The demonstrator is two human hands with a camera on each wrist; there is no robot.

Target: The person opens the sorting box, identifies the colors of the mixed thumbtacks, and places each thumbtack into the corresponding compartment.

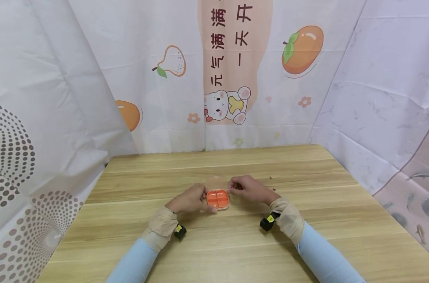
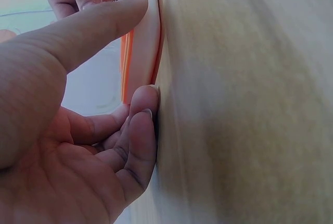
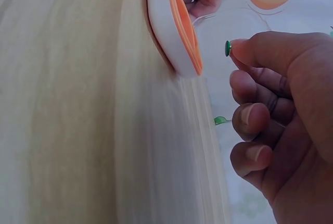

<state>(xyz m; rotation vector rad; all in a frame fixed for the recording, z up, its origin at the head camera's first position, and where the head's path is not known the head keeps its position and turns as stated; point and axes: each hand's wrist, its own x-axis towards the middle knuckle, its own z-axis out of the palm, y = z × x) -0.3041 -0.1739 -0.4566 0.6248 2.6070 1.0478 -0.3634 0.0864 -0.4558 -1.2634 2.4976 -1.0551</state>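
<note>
A small orange pill box (image 1: pixel 223 202) with a white outer shell and divided compartments lies on the table, its clear lid (image 1: pixel 216 182) raised at the back. My left hand (image 1: pixel 189 199) holds the box from the left, thumb along the front side and fingers at the left side. A tiny pale item sits in the front left compartment. Just right of the box is my right hand (image 1: pixel 249 189). Its thumb and index finger pinch a tiny green-topped stud (image 3: pixel 227 48), which looks like an earring; the other fingers are curled. The stud cannot be made out in the head view.
Two tiny dark pieces, one the far speck (image 1: pixel 270 177) and one the near speck (image 1: pixel 274 189), lie on the wooden table (image 1: pixel 158 169) beyond my right hand. A printed curtain (image 1: pixel 165 106) hangs along the table's back edge, with more curtains at both sides.
</note>
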